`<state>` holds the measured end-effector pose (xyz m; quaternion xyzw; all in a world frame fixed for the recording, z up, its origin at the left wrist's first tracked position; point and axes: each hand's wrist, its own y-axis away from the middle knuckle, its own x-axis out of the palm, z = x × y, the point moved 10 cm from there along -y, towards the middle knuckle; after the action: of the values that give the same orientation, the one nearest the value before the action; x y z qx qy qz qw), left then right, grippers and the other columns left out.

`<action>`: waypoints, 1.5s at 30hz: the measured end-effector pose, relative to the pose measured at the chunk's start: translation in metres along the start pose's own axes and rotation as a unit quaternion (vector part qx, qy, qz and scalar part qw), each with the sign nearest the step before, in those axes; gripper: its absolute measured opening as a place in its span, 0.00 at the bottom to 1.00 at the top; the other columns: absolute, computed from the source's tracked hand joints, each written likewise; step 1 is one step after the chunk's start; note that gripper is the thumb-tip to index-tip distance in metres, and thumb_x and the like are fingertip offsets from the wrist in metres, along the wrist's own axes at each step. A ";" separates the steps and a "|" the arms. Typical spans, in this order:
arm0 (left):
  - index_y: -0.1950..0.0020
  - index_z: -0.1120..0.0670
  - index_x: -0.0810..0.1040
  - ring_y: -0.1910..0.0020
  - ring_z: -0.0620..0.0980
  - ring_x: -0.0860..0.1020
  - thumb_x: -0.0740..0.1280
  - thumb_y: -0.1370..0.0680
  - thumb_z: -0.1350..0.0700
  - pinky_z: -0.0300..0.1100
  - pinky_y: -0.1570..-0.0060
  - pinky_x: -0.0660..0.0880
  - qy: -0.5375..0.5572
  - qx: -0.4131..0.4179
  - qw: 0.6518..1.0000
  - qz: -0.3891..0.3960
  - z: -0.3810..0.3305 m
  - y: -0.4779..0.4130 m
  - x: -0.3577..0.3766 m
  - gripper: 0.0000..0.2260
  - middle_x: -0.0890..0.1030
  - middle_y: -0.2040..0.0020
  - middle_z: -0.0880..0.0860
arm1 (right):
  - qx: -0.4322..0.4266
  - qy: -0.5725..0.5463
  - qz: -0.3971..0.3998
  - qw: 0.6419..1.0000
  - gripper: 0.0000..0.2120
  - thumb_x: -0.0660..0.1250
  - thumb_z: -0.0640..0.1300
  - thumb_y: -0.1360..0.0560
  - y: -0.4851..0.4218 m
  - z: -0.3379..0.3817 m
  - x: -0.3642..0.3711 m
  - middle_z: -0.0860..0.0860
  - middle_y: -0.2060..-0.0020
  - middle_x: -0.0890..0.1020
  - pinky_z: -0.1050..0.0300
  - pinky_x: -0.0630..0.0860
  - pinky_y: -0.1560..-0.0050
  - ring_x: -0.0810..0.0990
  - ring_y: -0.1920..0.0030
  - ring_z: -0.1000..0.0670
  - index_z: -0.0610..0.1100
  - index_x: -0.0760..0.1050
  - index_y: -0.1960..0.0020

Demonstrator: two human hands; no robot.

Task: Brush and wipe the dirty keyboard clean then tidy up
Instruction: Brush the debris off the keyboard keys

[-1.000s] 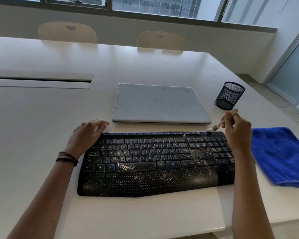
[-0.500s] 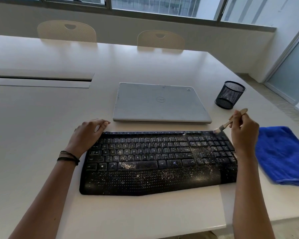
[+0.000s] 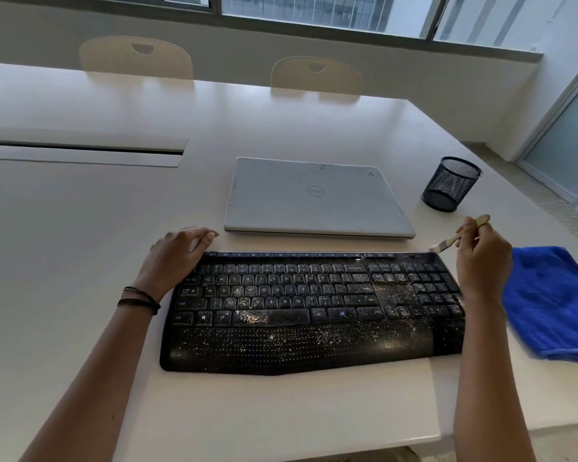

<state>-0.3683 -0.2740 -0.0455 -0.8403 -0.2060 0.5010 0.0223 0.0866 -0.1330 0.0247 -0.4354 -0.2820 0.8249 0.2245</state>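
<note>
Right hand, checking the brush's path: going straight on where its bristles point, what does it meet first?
Probably the keyboard, its far right corner, just beyond the brush the right hand holds; depth unclear.

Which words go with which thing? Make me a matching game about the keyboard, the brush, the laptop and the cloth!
Things:
1. keyboard
2. brush
3. laptop
4. cloth

Descriptions:
A. held in the right hand
B. blue, lying to the right of the keyboard
C. black, sprinkled with pale specks
D. silver, lid closed

Pairs: 1-C, 2-A, 3-D, 4-B.
</note>
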 end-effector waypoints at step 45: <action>0.44 0.53 0.80 0.40 0.51 0.77 0.63 0.21 0.57 0.52 0.42 0.74 0.023 -0.013 1.000 0.005 0.042 -0.006 -0.007 0.10 0.79 0.39 0.50 | -0.055 -0.341 0.366 0.864 0.06 0.63 0.42 0.23 0.138 0.286 0.121 0.50 0.65 0.83 0.71 0.64 0.78 0.72 0.77 0.64 0.40 0.77 0.52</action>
<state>-0.4087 -0.2783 -0.0585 -0.8527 -0.2075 0.4792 0.0139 -0.2349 -0.2377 -0.0055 -0.2102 -0.2056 0.9281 -0.2283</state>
